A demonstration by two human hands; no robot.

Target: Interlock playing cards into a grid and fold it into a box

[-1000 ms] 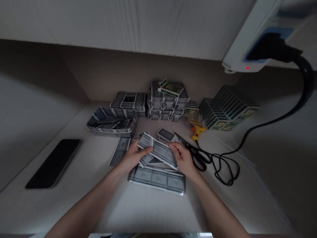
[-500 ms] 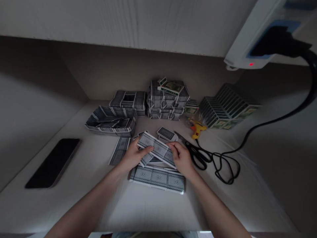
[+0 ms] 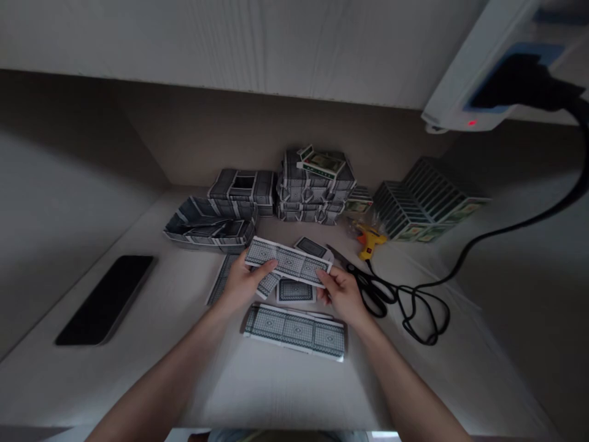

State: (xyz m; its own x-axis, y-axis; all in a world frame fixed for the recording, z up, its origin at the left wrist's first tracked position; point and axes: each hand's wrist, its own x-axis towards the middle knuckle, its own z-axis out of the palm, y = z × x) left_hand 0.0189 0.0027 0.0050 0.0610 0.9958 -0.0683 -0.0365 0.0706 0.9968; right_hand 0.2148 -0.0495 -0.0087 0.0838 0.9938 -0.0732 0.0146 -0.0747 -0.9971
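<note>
The white work surface runs out of frame at the left. The power strip, upper right, is cut off by the top edge; the black plug covers part of its blue socket panel. At the rear stands a stack of patterned card boxes. Left of it, the open-topped box contains flat pieces that are hard to make out in the dim light. The phone lies at the left with a dark screen.

The held card strip is above the middle of the surface. The left hand is clamped on its left end, thumb on the face, the fingers behind mostly hidden. The right hand pinches its right end. The second card strip lies in front of both hands. The scissors and the yellow glue gun rest to the right.

The green-edged carton on the stack bears print too small to read.

Compared with the earlier frames, the held card strip is closer to level, and the loose card below it is more exposed.
</note>
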